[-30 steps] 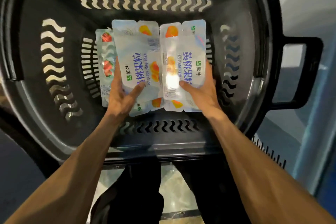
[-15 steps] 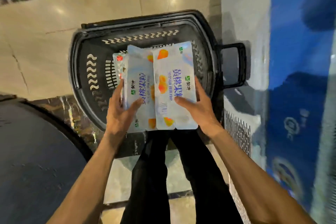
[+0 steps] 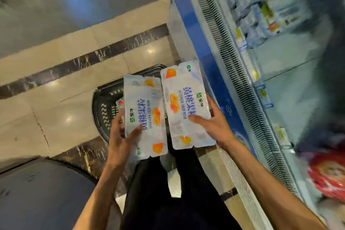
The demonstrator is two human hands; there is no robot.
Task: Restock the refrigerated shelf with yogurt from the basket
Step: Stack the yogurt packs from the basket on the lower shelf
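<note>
- Holding one yogurt multipack each, both hands were level above the basket [image 3: 104,110]; left hand [image 3: 121,136] carried the left pack [image 3: 145,117], right hand [image 3: 214,125] the right pack [image 3: 184,106].
- Fingers of the left hand [image 3: 135,132] were clamped on the near left corner of its pack, thumb on top, the rest underneath (not visible). A second pack seemed to lie under it; could not confirm.
- Fingers of the right hand [image 3: 196,118] were clamped on the near right edge of its pack, thumb pressed on the printed face.
- Key relation: refrigerated shelf [image 3: 280,46] lay to the right of both packs, beyond the blue cabinet front [image 3: 201,46] and the ribbed grille [image 3: 233,61]. Right pack was just beside that blue front, so the right hand was the nearer one.
- Long axes of both packs ran away from the body, roughly parallel to the cabinet edge; judged a swing to the right would be needed for either to enter the shelf.
- Materials: packs flat, rectangular, glossy foil-like tops with notched ends, blue lettering and orange fruit prints; likely light but floppy if gripped at one end.
- Basket was dark plastic with wavy slots, on the polished tile floor [image 3: 56,84]. Shelf stock was too blurred to read.
</note>
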